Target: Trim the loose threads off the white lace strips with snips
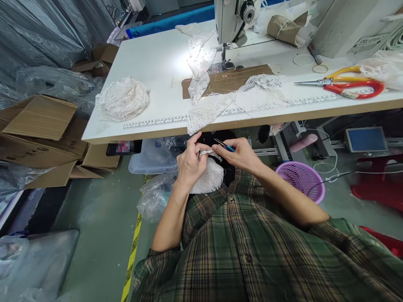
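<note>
Just below the table's front edge, my left hand (192,163) pinches a piece of white lace (208,178) that hangs down over my lap. My right hand (241,154) touches the same lace from the right and holds small blue-handled snips (227,147), whose tips point up and left. More white lace (209,110) lies over the table edge above my hands and runs up toward the sewing machine (224,25). A brown cardboard strip (220,84) lies partly under this lace.
On the white table (151,54) are a lace bundle (124,99) at left and red-and-yellow scissors (349,86) at right. Cardboard boxes (40,117) stand at far left. A purple basket (300,178) and a clear plastic bin (153,157) are below the table.
</note>
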`<state>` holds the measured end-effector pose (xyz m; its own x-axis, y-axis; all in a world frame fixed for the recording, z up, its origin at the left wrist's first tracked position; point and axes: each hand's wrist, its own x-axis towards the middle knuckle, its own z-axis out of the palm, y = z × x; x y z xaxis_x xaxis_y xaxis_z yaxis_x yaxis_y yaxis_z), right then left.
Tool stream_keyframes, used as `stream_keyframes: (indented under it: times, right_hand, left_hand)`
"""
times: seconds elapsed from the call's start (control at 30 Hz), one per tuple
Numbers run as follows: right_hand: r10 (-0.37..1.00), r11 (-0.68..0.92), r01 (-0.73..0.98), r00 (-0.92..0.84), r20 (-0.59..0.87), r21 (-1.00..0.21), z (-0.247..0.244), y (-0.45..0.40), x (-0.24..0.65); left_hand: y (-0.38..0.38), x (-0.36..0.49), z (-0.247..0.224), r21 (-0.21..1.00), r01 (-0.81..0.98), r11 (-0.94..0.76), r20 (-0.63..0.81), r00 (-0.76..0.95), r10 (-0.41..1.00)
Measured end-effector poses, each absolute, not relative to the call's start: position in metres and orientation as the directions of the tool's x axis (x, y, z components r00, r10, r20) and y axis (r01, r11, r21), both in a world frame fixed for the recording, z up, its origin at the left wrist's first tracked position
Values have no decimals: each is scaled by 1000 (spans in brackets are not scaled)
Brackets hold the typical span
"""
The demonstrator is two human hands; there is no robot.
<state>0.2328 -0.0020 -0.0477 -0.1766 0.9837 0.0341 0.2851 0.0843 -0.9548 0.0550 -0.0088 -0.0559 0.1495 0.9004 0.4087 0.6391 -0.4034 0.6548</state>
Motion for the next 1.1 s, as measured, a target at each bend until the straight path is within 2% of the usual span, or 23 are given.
stream_keyframes:
  times: [0.1, 0.17, 0.23, 0.33, 0.43, 0.5, 0.77, 1.1]
  right_hand:
    - [991, 130, 448, -96, 97, -884, -47, 0, 228]
    - [982, 187, 456, -108, 155, -870, -48, 1, 226]
    - [976, 192, 337, -161, 145, -922, -52, 1, 225]
    - [983, -7, 37, -182, -13, -999, -60, 1, 222]
    - [968, -207, -179, -183, -174, -962, -65, 0, 218]
    - [955, -268, -244, -192, -225, -932, -66, 0, 217]
    - [925, -365, -292, -224, -307, -884, -70, -1, 217]
    - [926, -346, -240, -242, -289, -907, -70, -4, 217]
  left_hand:
    - [-10, 56, -57, 632, 662, -403, 409, 157, 899]
    - [-10, 57, -58, 674, 641, -367, 364, 144, 920]
    - [-10, 58, -58, 782, 556, -281, 266, 110, 958]
    - [-8, 59, -56, 950, 307, -57, 21, 119, 993]
    - [-8, 59, -52, 985, 92, 143, -158, 191, 969]
    - [-7, 58, -49, 978, 43, 205, -210, 231, 950]
    - [-5, 52, -48, 968, 68, 242, -251, 338, 907]
    - [-3, 54, -52, 968, 191, 162, -215, 300, 929]
